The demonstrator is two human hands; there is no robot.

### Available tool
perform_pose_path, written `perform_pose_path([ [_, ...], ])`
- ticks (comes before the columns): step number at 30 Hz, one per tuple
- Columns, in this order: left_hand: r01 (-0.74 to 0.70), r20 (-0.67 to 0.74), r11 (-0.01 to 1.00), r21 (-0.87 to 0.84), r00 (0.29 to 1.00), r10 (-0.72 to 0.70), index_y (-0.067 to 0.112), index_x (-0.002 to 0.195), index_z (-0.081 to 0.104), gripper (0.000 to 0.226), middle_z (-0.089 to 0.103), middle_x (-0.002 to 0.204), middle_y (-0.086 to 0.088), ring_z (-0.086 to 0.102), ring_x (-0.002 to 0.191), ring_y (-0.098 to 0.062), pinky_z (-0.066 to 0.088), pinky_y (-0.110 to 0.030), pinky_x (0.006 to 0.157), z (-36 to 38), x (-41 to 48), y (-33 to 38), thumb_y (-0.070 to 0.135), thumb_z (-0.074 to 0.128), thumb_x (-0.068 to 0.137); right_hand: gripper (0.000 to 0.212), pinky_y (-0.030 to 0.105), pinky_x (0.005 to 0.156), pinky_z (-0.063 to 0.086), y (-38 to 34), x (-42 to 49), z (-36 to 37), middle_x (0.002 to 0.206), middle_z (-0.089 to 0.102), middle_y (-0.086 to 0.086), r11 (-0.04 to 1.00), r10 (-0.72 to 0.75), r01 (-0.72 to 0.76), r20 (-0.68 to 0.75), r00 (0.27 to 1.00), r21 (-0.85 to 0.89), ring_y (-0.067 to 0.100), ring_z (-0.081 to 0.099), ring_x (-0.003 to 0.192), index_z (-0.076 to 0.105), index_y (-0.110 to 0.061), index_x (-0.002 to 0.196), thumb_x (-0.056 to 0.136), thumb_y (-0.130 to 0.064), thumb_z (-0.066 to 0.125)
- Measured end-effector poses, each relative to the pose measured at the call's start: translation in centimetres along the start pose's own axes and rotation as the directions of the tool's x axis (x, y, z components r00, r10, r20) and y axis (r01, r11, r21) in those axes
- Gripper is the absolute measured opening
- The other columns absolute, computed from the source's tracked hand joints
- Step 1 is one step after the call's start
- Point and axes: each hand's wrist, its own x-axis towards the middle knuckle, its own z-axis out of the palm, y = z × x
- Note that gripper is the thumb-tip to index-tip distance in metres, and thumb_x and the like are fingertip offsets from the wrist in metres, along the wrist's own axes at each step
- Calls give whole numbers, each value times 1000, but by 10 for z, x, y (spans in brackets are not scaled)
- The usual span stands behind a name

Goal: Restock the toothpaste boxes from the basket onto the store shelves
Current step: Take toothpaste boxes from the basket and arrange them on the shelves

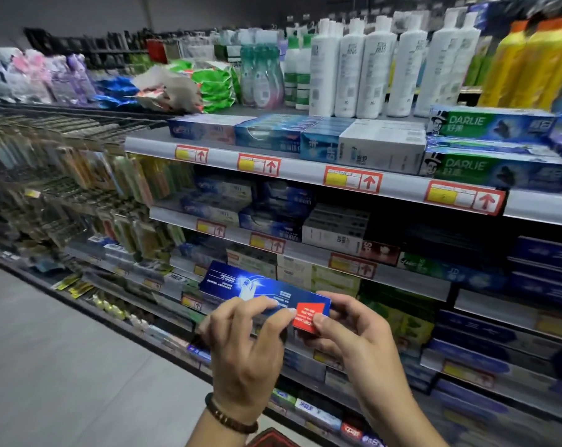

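Down low, a bead bracelet (229,418) is sitting on the left wrist. Just above it, the left hand (244,345) is pinching the long side of a toothpaste box (262,289) with its thumb and fingertips. The right hand (360,337) is curling round the box's near end, and its thumb is pressing on a red patch there. Both hands are holding the box up in the air in front of the shelves (300,170), and it is not lying on any of them. The box is long, thin and made of shiny blue card, and its far end is tilting up to the left. Behind it, grey shelves are carrying rows of flat toothpaste boxes in blue, white and green. Red price tags (353,180) with up arrows are sticking on the shelf edges. On the top shelf, two green boxes (495,146) are sitting in a stack. Behind them, tall smooth white bottles (369,71) and yellow bottles (531,61) are standing up straight. Further left, soft green packets (215,86) are lying in a pile. On the left, slim packs (128,180) are hanging on a wire rack, too blurry to tell what they are.
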Motion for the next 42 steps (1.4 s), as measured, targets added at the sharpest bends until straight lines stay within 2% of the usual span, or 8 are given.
perform_pose_path([
  [7, -8, -35, 995, -102, 999, 4, 28, 108, 63, 58, 60, 112, 6, 56, 106, -25, 31, -35, 101, 10, 1, -66, 18, 101, 65, 22, 36, 72, 66, 7, 1, 66, 100, 80, 6, 993, -74, 63, -110, 991, -101, 25, 79, 90, 76, -17, 112, 94, -5, 76],
  [13, -37, -49, 958, -284, 999, 24, 20, 104, 61, 37, 60, 108, 1, 56, 100, -26, 50, -46, 83, 10, 5, -109, 31, 89, 83, 32, 48, 80, 66, 21, -5, 110, 103, 79, 1, 972, -163, 125, -187, 969, -201, 29, 75, 94, 75, -35, 111, 83, -26, 88],
  [18, 0, -39, 893, -449, 999, -20, 12, 102, 62, 39, 74, 99, -11, 61, 102, -25, 45, -25, 102, 4, 10, -123, 28, 90, 80, 38, 53, 78, 64, 27, -14, 137, 103, 78, 0, 940, -294, 235, -235, 927, -249, 26, 73, 88, 73, -40, 111, 78, -42, 91],
  [26, 220, 35, 767, -603, 967, -251, 3, 99, 63, 42, 67, 115, -7, 65, 111, -23, 57, -40, 91, -10, 20, -118, 23, 91, 76, 15, 31, 66, 56, 21, -10, 133, 99, 74, 6, 924, -344, 291, -207, 916, -248, 25, 73, 81, 72, -43, 114, 101, -47, 66],
  [29, 437, 172, 653, -619, 886, -430, 11, 103, 62, 48, 67, 114, -1, 69, 102, -25, 61, -47, 74, -19, 26, -105, 14, 96, 68, 16, 38, 71, 61, 21, 0, 118, 98, 74, -2, 913, -339, 267, -208, 917, -309, 22, 73, 85, 71, -47, 110, 101, -34, 67],
  [32, 645, 364, 384, -661, 723, -587, 35, 104, 60, 50, 69, 104, 5, 71, 86, -23, 61, -37, 74, -30, 37, -86, 20, 92, 69, 19, 46, 80, 63, 20, 11, 102, 98, 73, -8, 889, -339, 248, -188, 922, -385, 16, 72, 90, 70, -43, 115, 100, -31, 70],
  [39, 772, 517, 117, -625, 521, -679, 20, 106, 62, 47, 76, 100, 5, 74, 91, -16, 56, -16, 77, -32, 46, -69, 6, 91, 72, 32, 33, 90, 59, 32, 40, 72, 117, 68, -14, 849, -256, 113, -216, 942, -516, 3, 68, 99, 62, -41, 126, 96, -42, 74],
  [42, 780, 537, 65, -622, 485, -690, 24, 110, 64, 49, 77, 105, 10, 75, 94, -9, 56, -13, 77, -32, 47, -62, 9, 90, 71, 36, 12, 81, 51, 31, 43, 66, 122, 67, -19, 843, -221, 97, -175, 959, -530, -7, 65, 102, 60, -44, 132, 98, -44, 71],
])
